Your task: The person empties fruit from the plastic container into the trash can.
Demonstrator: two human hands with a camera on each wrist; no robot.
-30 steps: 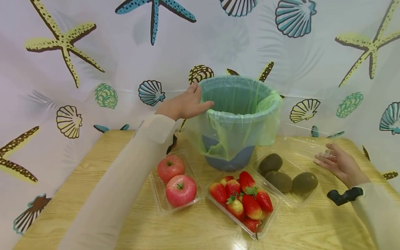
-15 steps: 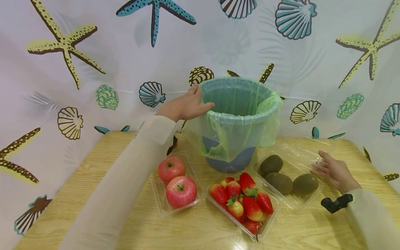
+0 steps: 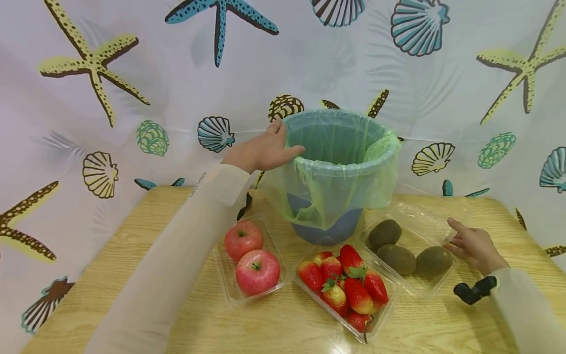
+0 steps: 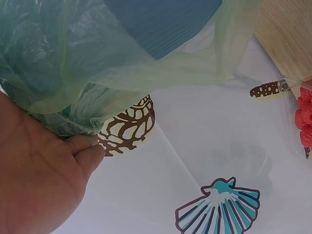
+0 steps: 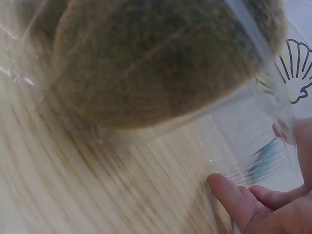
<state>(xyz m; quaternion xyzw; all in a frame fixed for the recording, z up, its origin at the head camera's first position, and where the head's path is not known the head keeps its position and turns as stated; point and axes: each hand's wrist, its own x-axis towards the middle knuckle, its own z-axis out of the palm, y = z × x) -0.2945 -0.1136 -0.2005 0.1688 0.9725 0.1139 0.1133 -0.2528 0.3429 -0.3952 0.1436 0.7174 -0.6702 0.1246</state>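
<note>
The left hand (image 3: pixel 263 150) grips the rim of a blue bin (image 3: pixel 325 232) lined with a green plastic bag (image 3: pixel 345 189). The right hand (image 3: pixel 475 247) holds the edge of a clear plastic lid (image 3: pixel 426 219) between thumb and fingers, just beside a clear tray (image 3: pixel 415 240) with 3 kiwis (image 3: pixel 397 259). On the surface (image 3: pixel 265 329), strawberries (image 3: pixel 359 296) lie in another tray, between the kiwis and 2 red apples (image 3: pixel 258 272).

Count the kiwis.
3, all in one tray: the back kiwi by the bin, the middle kiwi, and the right kiwi by the right hand.
</note>
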